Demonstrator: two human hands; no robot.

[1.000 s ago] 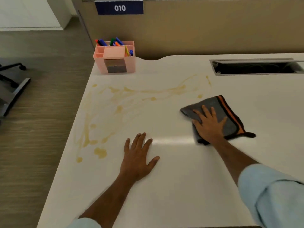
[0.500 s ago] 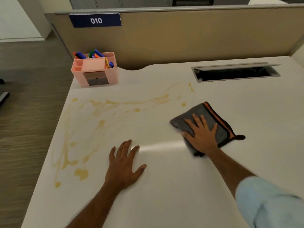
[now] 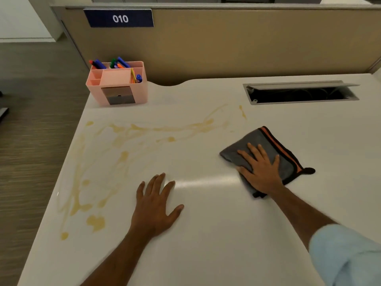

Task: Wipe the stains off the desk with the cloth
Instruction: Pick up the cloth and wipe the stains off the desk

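A grey cloth [image 3: 266,149] with an orange-and-black border lies folded on the white desk [image 3: 216,234], pinned under the right hand [image 3: 260,171], fingers flat and spread. Yellow stains [image 3: 132,131] streak the surface to its left, reaching the desk's left edge. The left hand [image 3: 155,205] rests open on bare desk between. At the far-left corner, a pink organizer [image 3: 118,84] holds coloured markers. A cable slot [image 3: 301,93] gapes dark, its contents indistinct.
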